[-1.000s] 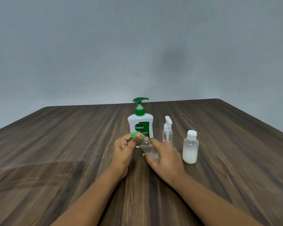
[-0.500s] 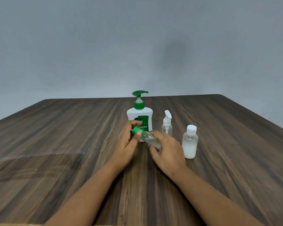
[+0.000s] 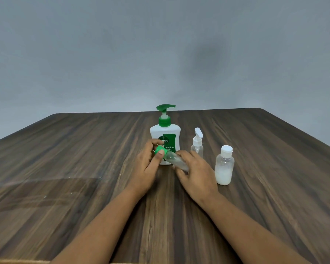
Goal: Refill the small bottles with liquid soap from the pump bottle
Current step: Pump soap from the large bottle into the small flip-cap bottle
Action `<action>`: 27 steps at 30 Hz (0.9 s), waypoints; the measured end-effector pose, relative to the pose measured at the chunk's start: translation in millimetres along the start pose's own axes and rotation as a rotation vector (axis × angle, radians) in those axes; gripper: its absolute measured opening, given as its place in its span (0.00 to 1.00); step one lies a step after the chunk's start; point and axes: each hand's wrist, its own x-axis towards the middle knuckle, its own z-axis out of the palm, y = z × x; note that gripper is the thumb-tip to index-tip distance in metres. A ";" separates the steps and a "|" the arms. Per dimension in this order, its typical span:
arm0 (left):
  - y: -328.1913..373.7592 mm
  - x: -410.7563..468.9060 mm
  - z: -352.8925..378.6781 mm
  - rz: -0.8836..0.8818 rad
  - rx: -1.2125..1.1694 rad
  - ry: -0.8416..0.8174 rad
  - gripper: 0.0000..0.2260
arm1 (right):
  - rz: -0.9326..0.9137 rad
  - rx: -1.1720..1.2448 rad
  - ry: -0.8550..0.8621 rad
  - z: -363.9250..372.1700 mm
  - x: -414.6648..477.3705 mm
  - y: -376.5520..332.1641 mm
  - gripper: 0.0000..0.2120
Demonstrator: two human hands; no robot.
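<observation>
A small clear bottle [image 3: 172,160] is held between the two hands, above the dark wooden table [image 3: 65,168] and just in front of the pump bottle [image 3: 165,131], whose lower part is partly covered by it in the view. The small bottle's green cap [image 3: 159,150] is pinched by the left hand [image 3: 147,166]: the thumb is laid on the near side of the cap and the other fingers are curled over its far side. The body of the small bottle is gripped by the right hand [image 3: 196,174], whose fingers are wrapped round its lower half, so that the base is hidden and only the neck and shoulder are seen between the hands.

The small bottle is held tilted, not upright. Its long axis runs from the cap at the upper left to the hidden base at the lower right. The capped end is pointed to the left and away from the person, towards the pump bottle, and is carried higher than the other end. Whether the cap is tight or loosened cannot be told.

To the right of the pump bottle a small spray bottle [image 3: 197,143] is stood upright, and nearer on the right a white-capped bottle [image 3: 224,168], partly filled with white liquid, is stood just beside the right hand.
</observation>
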 end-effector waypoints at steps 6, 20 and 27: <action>-0.9 -0.2 -1.5 -0.021 0.077 0.075 0.16 | -0.015 -0.001 -0.022 1.1 -1.1 -1.9 0.14; -20.3 6.9 -12.1 -0.422 0.397 0.498 0.17 | 0.013 0.178 0.038 -2.3 -4.7 -6.2 0.14; -23.2 9.1 -22.8 -0.520 0.220 0.533 0.08 | 0.033 0.364 0.122 -2.2 -3.6 -2.0 0.17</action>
